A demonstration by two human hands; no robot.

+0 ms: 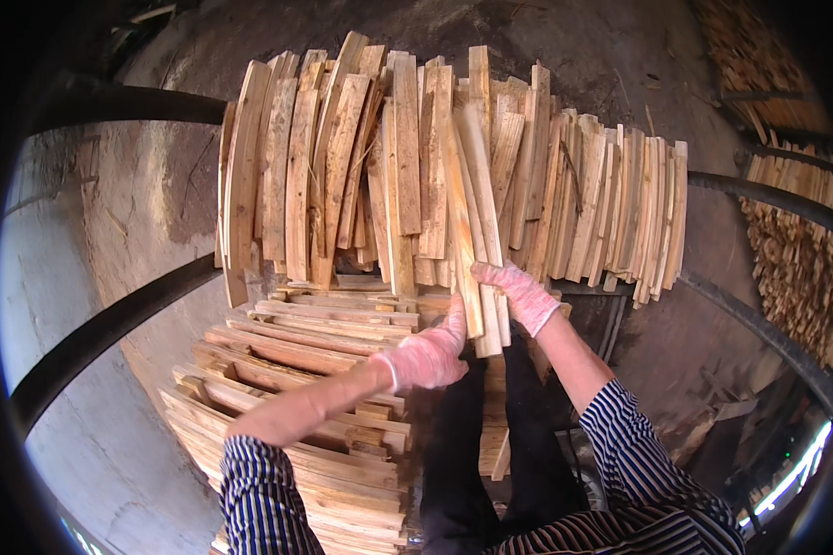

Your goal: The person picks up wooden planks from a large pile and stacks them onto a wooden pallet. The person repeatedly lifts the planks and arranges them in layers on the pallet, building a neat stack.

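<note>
Two or three pale wooden slats (478, 240) lie lengthwise toward me, their near ends sticking out over the edge of a wide pile of wooden slats (296, 176). My right hand (520, 294), in a pink-and-white glove, is closed round them from the right, thumb across the top. From the left, my left hand (426, 356), gloved alike, presses against the near end of the same slats with its thumb along their side. Its other fingers are partly hidden beneath them.
Below my left arm is a neat stack of slats (315, 453) laid crosswise, with gaps between some. Dark curved metal bars (111, 324) run at both sides of the pile. More wood is heaped at the far right (791, 231). My legs (528, 425) stand close behind the slats.
</note>
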